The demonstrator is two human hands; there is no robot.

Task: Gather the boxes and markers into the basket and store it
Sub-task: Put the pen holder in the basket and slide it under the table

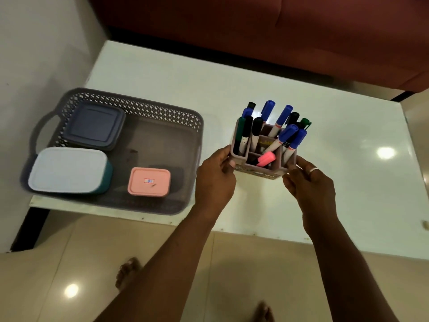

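— Fingers (222, 156) of my left hand (216, 182) and right hand (311, 184) are curled round the marker holder (255, 174), one hand each side, just right of the basket (162, 110) on the tabletop (209, 73).
— Boxes in?
— Grey box (95, 124), white-lidded box (67, 169), pink box (148, 182): all in the basket. The markers (282, 119) stand in the holder, outside it. That goes in next, then storing, I'd say.

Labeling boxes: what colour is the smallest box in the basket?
Pink; smallest box, head view.
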